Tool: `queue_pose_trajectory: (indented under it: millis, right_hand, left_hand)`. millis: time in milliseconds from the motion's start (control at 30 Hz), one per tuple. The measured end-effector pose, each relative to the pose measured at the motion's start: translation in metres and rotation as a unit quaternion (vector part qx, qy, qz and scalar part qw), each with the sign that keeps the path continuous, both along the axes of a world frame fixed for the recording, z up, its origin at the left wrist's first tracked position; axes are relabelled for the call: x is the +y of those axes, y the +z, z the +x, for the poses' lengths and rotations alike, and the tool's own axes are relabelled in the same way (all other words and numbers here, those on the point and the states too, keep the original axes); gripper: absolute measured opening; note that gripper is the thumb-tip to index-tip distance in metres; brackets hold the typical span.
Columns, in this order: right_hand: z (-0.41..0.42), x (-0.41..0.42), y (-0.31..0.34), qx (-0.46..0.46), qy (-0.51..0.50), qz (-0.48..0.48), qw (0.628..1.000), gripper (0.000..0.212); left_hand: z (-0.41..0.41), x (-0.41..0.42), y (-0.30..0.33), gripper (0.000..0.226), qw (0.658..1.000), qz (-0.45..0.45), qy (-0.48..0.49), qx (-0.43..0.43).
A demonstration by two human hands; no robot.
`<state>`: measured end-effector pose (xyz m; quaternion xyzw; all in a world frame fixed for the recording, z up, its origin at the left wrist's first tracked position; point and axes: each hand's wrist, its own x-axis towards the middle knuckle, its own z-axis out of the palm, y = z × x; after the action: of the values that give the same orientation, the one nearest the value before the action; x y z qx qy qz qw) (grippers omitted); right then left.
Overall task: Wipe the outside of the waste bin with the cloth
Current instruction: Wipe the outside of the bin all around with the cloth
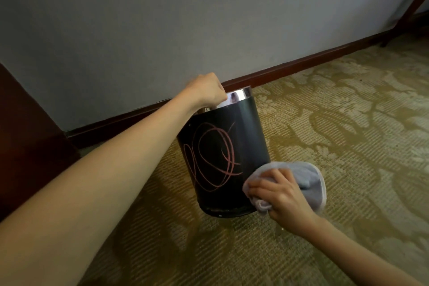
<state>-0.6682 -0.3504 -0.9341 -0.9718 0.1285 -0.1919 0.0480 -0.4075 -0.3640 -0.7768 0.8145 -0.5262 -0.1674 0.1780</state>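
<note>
The right hand (282, 195) clutched the cloth (301, 177) at the waste bin (222, 153)'s lower right; pink scribbles (213, 155) lay up-left. The left hand (206, 89) gripped the rim.

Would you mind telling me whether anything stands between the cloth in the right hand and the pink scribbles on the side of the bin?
Nothing visible does. The right hand grips the cloth at the waste bin's lower right side, with bare black wall between it and the pink scribbles. The left hand grips the chrome rim, above them.
</note>
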Motion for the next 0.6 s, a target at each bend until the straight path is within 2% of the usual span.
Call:
queue_pose_trajectory:
  millis: [100,267,367,467,600]
  right_hand:
    - [0.013,-0.018,0.024,-0.013,-0.001,-0.018,1.0,0.026]
    - [0.054,-0.05,0.085,-0.144,-0.08,-0.007,0.986,0.029]
    - [0.059,-0.049,0.082,-0.164,-0.103,-0.011,0.981,0.03]
    - [0.039,-0.028,0.045,-0.128,-0.078,-0.001,0.989,0.03]
    - [-0.004,0.006,-0.012,-0.023,-0.002,-0.007,1.0,0.033]
  left_hand:
    - [-0.015,-0.001,0.0,0.018,1.0,-0.009,0.009,-0.02]
    - [-0.031,-0.007,-0.002,0.022,0.998,-0.003,-0.006,-0.055]
    - [-0.028,-0.007,-0.001,0.024,0.998,0.003,-0.003,-0.058]
    - [-0.018,-0.004,-0.001,0.024,0.999,0.002,0.014,-0.034]
    - [-0.003,-0.002,0.001,0.023,0.999,0.012,0.03,-0.002]
